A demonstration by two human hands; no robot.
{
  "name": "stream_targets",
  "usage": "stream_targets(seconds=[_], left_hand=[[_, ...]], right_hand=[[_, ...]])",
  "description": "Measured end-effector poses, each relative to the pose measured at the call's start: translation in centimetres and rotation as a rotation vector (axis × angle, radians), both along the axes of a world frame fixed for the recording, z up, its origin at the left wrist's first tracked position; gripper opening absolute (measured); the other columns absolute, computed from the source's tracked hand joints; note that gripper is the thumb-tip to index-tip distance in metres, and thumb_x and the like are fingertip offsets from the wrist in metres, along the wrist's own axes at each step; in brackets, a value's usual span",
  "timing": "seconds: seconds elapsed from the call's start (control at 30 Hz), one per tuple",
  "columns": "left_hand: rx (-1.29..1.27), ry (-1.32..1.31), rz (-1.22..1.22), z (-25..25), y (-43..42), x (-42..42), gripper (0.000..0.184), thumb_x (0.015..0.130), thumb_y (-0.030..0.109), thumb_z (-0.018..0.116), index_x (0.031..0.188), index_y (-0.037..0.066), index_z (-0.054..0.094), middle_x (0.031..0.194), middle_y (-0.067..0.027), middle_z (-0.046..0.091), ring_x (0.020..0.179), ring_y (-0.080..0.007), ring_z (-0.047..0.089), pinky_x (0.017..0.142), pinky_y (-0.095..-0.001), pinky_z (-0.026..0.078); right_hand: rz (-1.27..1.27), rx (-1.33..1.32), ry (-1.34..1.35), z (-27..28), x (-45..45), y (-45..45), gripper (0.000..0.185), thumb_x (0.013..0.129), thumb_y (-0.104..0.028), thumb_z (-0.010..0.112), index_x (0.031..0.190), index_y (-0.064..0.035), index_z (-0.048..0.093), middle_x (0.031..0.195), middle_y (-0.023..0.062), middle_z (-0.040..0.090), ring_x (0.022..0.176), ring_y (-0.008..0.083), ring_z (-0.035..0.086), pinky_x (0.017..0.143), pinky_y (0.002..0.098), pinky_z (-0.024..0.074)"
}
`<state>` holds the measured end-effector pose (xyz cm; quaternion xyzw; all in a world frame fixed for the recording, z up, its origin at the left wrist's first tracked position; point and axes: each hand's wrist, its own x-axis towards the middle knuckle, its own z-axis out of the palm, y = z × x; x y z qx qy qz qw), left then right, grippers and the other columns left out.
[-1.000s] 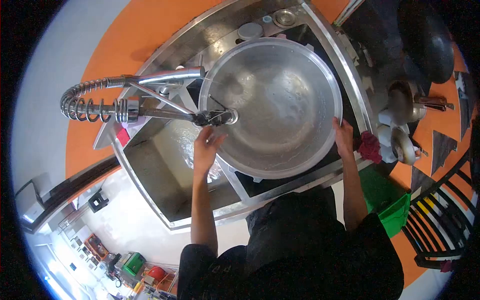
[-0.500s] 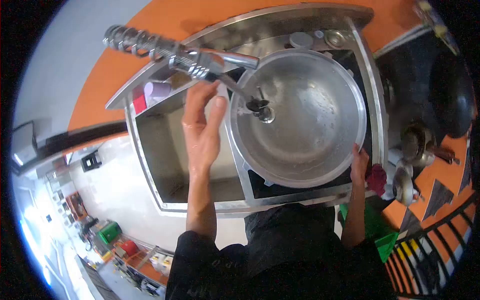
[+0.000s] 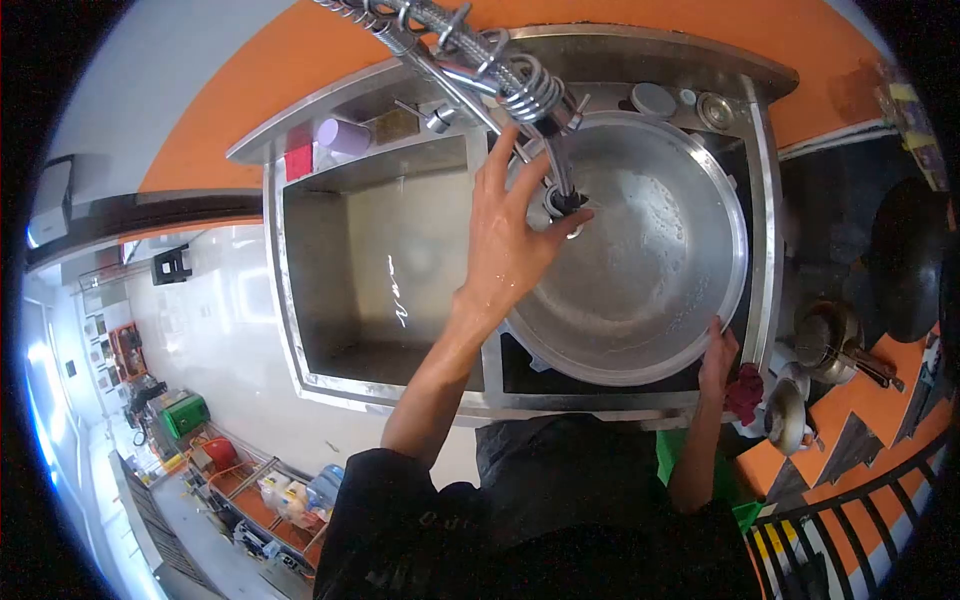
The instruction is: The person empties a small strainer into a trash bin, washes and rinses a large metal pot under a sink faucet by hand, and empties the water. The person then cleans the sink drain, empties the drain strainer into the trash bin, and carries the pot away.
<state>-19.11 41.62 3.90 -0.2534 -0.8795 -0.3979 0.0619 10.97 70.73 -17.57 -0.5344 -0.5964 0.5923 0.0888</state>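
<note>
A large round metal basin [image 3: 625, 270] rests over the right sink, its inside wet. My right hand [image 3: 717, 358] grips the basin's rim at the lower right, the thumb on top and the fingers partly hidden. Over the basin's left edge, my left hand [image 3: 505, 235] is wet and open, its fingers spread beside the spring-coil faucet [image 3: 535, 95]. Whether the fingertips touch the faucet I cannot tell. The faucet's dark nozzle [image 3: 568, 203] points down into the basin, close to the left thumb.
The left sink [image 3: 400, 270] holds cloudy water. Along the back ledge stand a purple cup [image 3: 343, 136], a red item [image 3: 298, 162], a round lid [image 3: 653, 99] and a small metal bowl [image 3: 717, 110]. Pans [image 3: 828, 332] and a dark red cloth [image 3: 744, 393] are at the right.
My left hand has moved right, from over the left sink to the basin's left edge. The faucet's coil appears farther right and higher. My right hand stays on the rim.
</note>
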Motion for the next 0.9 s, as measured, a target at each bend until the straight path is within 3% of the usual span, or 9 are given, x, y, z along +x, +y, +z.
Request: stream_targets(seconds=[0.13, 0.23, 0.37, 0.6, 0.7, 0.8, 0.9], left_hand=[[-0.063, -0.011, -0.090, 1.0, -0.7, -0.4, 0.060, 0.065, 0.018, 0.090, 0.118, 0.006, 0.065, 0.138, -0.0208, 0.049, 0.125, -0.0398, 0.050, 0.101, -0.0465, 0.044], [-0.086, -0.167, -0.216, 2.4, -3.2, -1.0, 0.051, 0.067, 0.015, 0.088, 0.113, 0.007, 0.069, 0.132, -0.0120, 0.059, 0.125, -0.0323, 0.055, 0.102, -0.0437, 0.046], [-0.108, -0.245, -0.354, 4.5, -5.2, -1.6, 0.040, 0.073, 0.017, 0.084, 0.109, 0.003, 0.070, 0.118, -0.0111, 0.066, 0.118, -0.0306, 0.061, 0.101, -0.0424, 0.047], [-0.197, -0.295, -0.488, 5.1, -6.4, -2.4, 0.039, 0.074, 0.017, 0.083, 0.106, 0.001, 0.071, 0.121, -0.0119, 0.065, 0.129, -0.0350, 0.054, 0.106, -0.0487, 0.043], [-0.190, -0.285, -0.537, 5.9, -5.7, -2.8, 0.039, 0.084, 0.029, 0.075, 0.111, 0.002, 0.068, 0.121, -0.0135, 0.065, 0.130, -0.0334, 0.053, 0.107, -0.0489, 0.041], [0.576, -0.516, -0.473, -0.1, -7.7, -4.5, 0.044, 0.098, 0.040, 0.058, 0.117, 0.001, 0.063, 0.120, -0.0155, 0.064, 0.127, -0.0301, 0.055, 0.106, -0.0485, 0.042], [1.037, -0.636, 0.163, -9.2, -8.7, -7.5, 0.045, 0.105, 0.039, 0.041, 0.120, 0.001, 0.060, 0.117, -0.0168, 0.064, 0.123, -0.0309, 0.057, 0.106, -0.0462, 0.043]], right_hand=[[0.031, 0.015, 0.008, -0.2, 0.0, 0.1, 0.041, 0.097, -0.031, 0.062, 0.115, 0.0058, 0.064, 0.097, 0.0105, 0.065, 0.092, 0.0214, 0.058, 0.084, 0.0376, 0.0451], [0.011, 0.034, 0.002, -0.2, 0.0, 0.1, 0.042, 0.097, -0.031, 0.061, 0.115, 0.0068, 0.065, 0.098, 0.0115, 0.066, 0.091, 0.0213, 0.058, 0.084, 0.0366, 0.0450], [0.056, 0.042, -0.098, 0.7, -0.4, 0.0, 0.043, 0.097, -0.031, 0.060, 0.117, 0.0069, 0.065, 0.104, 0.0142, 0.067, 0.093, 0.0218, 0.059, 0.085, 0.0362, 0.0454], [-0.023, 0.051, -0.071, -0.4, -0.3, -0.1, 0.043, 0.097, -0.032, 0.061, 0.118, 0.0048, 0.064, 0.101, 0.0125, 0.067, 0.091, 0.0223, 0.060, 0.082, 0.0376, 0.0464], [-0.003, 0.043, -0.052, -0.4, -0.2, 0.1, 0.041, 0.097, -0.031, 0.062, 0.116, 0.0053, 0.064, 0.098, 0.0115, 0.066, 0.089, 0.0217, 0.059, 0.081, 0.0379, 0.0461], [-0.014, 0.039, -0.025, 0.1, -0.4, -0.2, 0.040, 0.097, -0.031, 0.062, 0.113, 0.0057, 0.064, 0.096, 0.0113, 0.066, 0.088, 0.0215, 0.059, 0.081, 0.0381, 0.0459], [0.008, 0.022, -0.073, 0.2, -0.2, -0.1, 0.039, 0.098, -0.030, 0.062, 0.114, 0.0058, 0.064, 0.097, 0.0123, 0.066, 0.089, 0.0219, 0.059, 0.081, 0.0382, 0.0460]])
